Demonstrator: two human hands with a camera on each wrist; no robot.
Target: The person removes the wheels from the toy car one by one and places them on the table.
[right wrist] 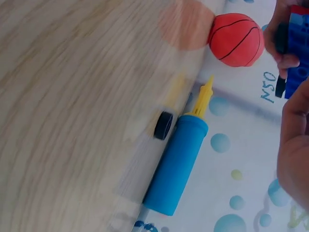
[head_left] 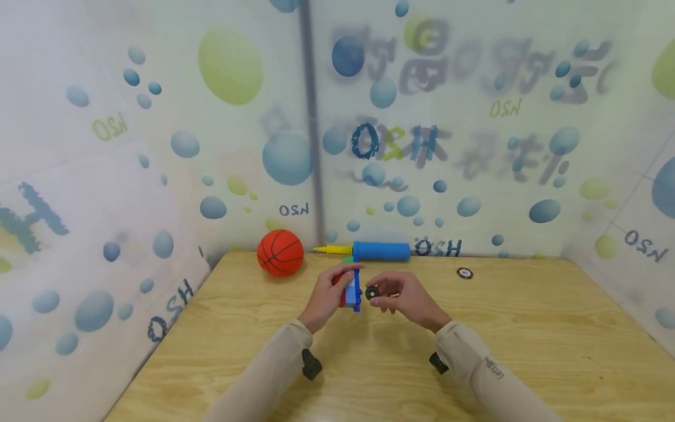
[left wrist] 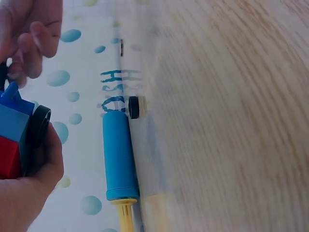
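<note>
My left hand (head_left: 328, 296) grips a toy vehicle (head_left: 350, 295) of blue and red blocks, its blue underside turned toward my right hand. A black wheel (left wrist: 38, 124) sits on the toy in the left wrist view, beside the fingers. Between thumb and fingertips my right hand (head_left: 406, 298) pinches another black wheel (head_left: 372, 293) with a pale centre, a short gap from the toy's underside. One loose black wheel (right wrist: 163, 125) stands on the table near the blue pump; in the head view it is hidden.
A blue hand pump (head_left: 382, 251) with a yellow nozzle (head_left: 337, 250) lies along the back wall. To its left is a red basketball (head_left: 280, 253). A black-and-white round chip (head_left: 464, 273) lies at the back right of the wooden table (head_left: 527, 328). Patterned walls enclose the table.
</note>
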